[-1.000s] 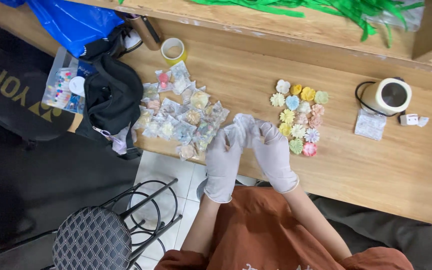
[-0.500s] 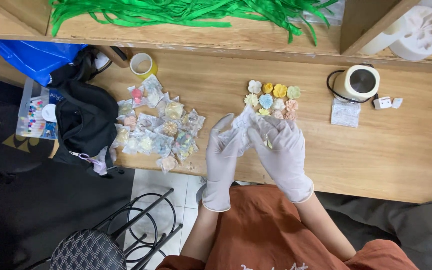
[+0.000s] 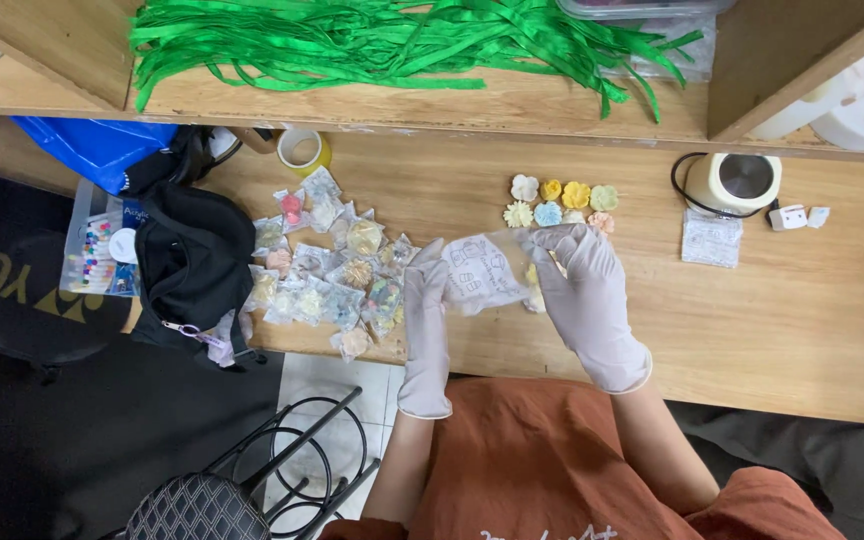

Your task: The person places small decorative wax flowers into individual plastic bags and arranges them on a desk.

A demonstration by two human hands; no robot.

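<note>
Both my hands wear white gloves and hold a small clear plastic bag (image 3: 487,272) between them above the wooden table (image 3: 772,330). My left hand (image 3: 426,320) pinches the bag's left edge. My right hand (image 3: 582,290) grips its right side, where a pale yellow flower piece shows inside. Just beyond my right hand lies a cluster of small coloured flower pieces (image 3: 562,200). To the left of my left hand sits a heap of several bagged flower pieces (image 3: 332,270).
A black bag (image 3: 192,270) and a clear box of small items (image 3: 97,245) lie at the table's left end. A tape roll (image 3: 302,150), a cream round device with a cord (image 3: 737,182) and green ribbons (image 3: 382,45) on the shelf sit further back. A black chair (image 3: 252,480) stands below.
The view has shifted, so the table sits lower in frame. My hands have moved apart slightly and now hold the clear bag spread open between them.
</note>
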